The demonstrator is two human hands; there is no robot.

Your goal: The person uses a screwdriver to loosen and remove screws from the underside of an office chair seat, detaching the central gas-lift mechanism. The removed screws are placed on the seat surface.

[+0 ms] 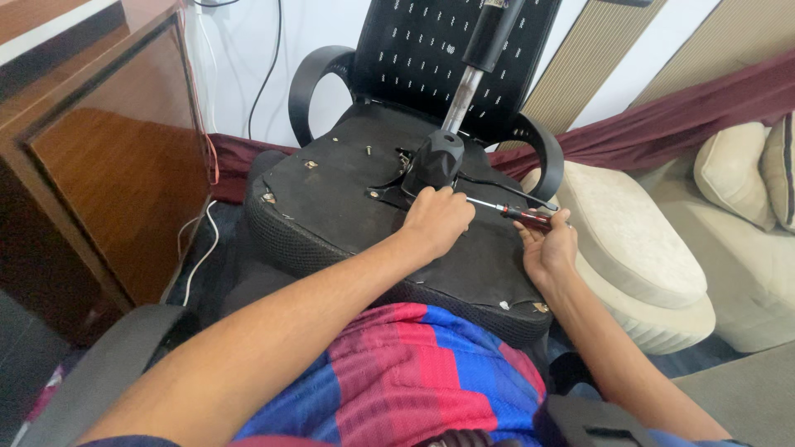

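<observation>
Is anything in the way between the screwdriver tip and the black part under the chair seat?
Mostly the left hand. It rests on the seat underside against the black mechanism and covers the tip of the screwdriver, which the right hand holds by its red handle. Whether the tip touches a screw cannot be seen.

No packages, labels, signs or screens show anywhere in this view. Nothing on the upturned chair, the wooden cabinet, the wall or the cushions carries a tag or a printed panel that can be made out.
</observation>
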